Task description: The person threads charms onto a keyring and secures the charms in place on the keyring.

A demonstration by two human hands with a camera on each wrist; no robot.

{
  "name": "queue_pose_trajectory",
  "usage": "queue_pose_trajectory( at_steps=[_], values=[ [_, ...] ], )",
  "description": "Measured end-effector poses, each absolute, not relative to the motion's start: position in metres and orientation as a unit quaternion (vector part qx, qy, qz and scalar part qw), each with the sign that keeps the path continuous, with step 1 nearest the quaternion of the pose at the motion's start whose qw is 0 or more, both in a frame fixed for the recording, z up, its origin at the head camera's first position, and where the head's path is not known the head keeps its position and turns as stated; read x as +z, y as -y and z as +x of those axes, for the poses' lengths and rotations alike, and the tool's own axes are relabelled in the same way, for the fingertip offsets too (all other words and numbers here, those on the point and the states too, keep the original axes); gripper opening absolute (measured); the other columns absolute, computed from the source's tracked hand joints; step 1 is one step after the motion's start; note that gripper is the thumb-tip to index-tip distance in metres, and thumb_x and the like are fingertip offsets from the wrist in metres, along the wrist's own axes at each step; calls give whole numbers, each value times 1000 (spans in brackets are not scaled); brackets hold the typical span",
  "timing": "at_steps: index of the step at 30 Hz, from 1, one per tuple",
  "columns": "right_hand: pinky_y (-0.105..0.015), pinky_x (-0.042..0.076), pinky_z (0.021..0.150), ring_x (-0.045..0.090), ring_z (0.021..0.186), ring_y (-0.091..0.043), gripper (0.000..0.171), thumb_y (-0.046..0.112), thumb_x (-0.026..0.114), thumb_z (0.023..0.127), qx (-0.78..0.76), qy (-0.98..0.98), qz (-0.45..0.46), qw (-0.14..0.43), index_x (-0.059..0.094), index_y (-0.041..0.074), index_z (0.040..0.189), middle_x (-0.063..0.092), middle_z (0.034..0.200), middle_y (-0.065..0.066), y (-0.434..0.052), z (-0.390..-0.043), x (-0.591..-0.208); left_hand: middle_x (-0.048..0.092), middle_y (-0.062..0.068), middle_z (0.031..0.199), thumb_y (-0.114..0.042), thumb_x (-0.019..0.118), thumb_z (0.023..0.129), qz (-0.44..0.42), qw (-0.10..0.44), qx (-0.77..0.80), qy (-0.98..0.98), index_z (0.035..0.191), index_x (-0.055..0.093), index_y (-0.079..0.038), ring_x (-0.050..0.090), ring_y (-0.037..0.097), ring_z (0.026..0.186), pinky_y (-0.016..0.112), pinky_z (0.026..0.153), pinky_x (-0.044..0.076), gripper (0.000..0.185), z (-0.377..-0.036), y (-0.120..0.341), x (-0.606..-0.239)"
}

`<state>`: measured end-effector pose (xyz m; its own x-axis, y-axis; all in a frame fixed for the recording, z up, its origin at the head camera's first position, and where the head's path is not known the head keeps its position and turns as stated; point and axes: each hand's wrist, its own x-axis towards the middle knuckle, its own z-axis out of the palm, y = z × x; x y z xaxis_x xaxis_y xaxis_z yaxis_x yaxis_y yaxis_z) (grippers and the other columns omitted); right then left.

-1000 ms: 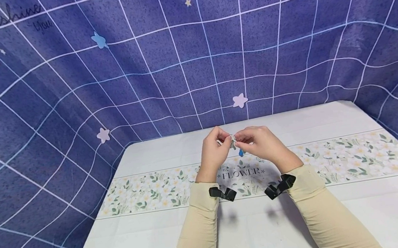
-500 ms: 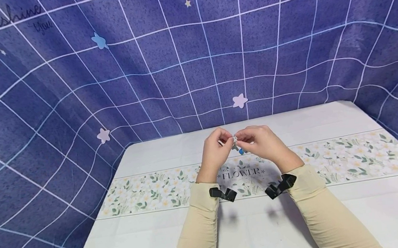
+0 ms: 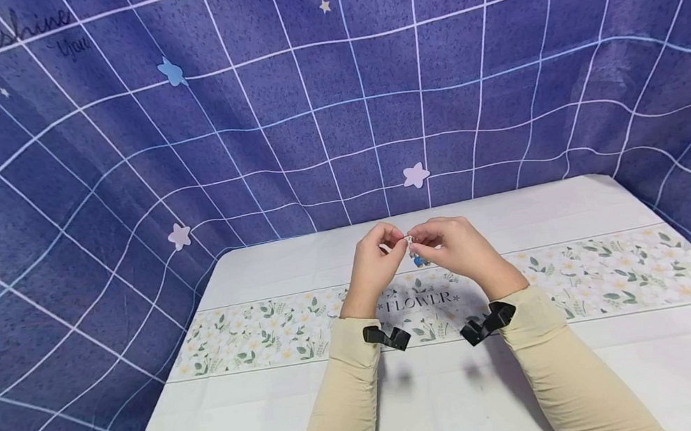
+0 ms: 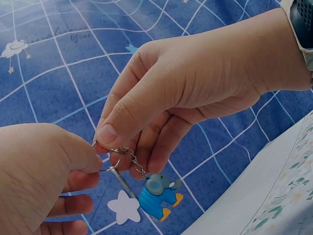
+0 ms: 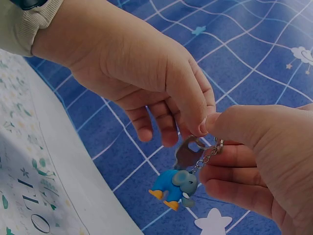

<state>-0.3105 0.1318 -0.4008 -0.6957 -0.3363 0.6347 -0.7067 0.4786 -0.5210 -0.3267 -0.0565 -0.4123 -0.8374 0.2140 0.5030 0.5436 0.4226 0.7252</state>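
Note:
Both hands meet above the far part of the table, fingertips close together. My left hand (image 3: 375, 258) pinches one side of a thin metal key ring (image 4: 111, 170) between thumb and forefinger. Opposite it, my right hand (image 3: 456, 249) pinches the ring's other side, its thumb at the metal. From the ring a short chain (image 4: 137, 161) carries a blue and grey elephant charm (image 4: 159, 196) with yellow feet. A metal key (image 5: 188, 154) hangs beside the charm, its upper end near the fingertips. Fingertips partly hide the ring.
A white tablecloth (image 3: 264, 406) with a flower-printed band (image 3: 256, 330) covers the table under the hands. Behind and at the sides hangs a blue grid-patterned curtain (image 3: 284, 109). Black camera mounts (image 3: 386, 337) sit on both wrists.
The hands have shifted very slightly to the right. The elephant charm has swung a little up and right, and the key between the hands has turned.

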Motion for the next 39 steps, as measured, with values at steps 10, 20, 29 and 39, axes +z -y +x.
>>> queue_pose_trajectory(
  at_steps=[10, 20, 29, 39],
  values=[
    [-34, 60, 73, 71, 78, -19, 18, 6, 77, 88, 405, 826, 314, 234, 76, -1, 105, 75, 88, -8, -132, -311, -402, 68, 7, 103, -8, 61, 95, -216, 61, -512, 829, 110, 63, -7, 63, 20, 99, 36, 85, 51, 14, -331, 62, -420],
    [-34, 60, 74, 71, 79, -20, 18, 6, 76, 89, 402, 830, 310, 231, 75, -1, 106, 74, 90, -10, -132, -310, -401, 65, 18, 127, -3, 62, 93, -258, -75, -542, 797, 131, 54, -2, 58, 30, 121, 35, 95, 52, 39, -335, 64, -428],
    [-33, 60, 73, 72, 78, -20, 17, 5, 76, 89, 409, 828, 311, 226, 75, -1, 106, 74, 90, -8, -133, -310, -401, 66, 18, 120, -6, 64, 96, -258, -63, -566, 780, 125, 60, 0, 63, 22, 110, 34, 93, 52, 30, -338, 66, -432],
    [-34, 60, 74, 72, 79, -21, 18, 5, 76, 89, 410, 827, 312, 227, 75, -1, 106, 75, 90, -9, -134, -311, -401, 65, 22, 116, -2, 67, 94, -284, -60, -573, 766, 123, 60, 5, 63, 19, 103, 30, 88, 54, 31, -339, 67, -433]
  ],
)
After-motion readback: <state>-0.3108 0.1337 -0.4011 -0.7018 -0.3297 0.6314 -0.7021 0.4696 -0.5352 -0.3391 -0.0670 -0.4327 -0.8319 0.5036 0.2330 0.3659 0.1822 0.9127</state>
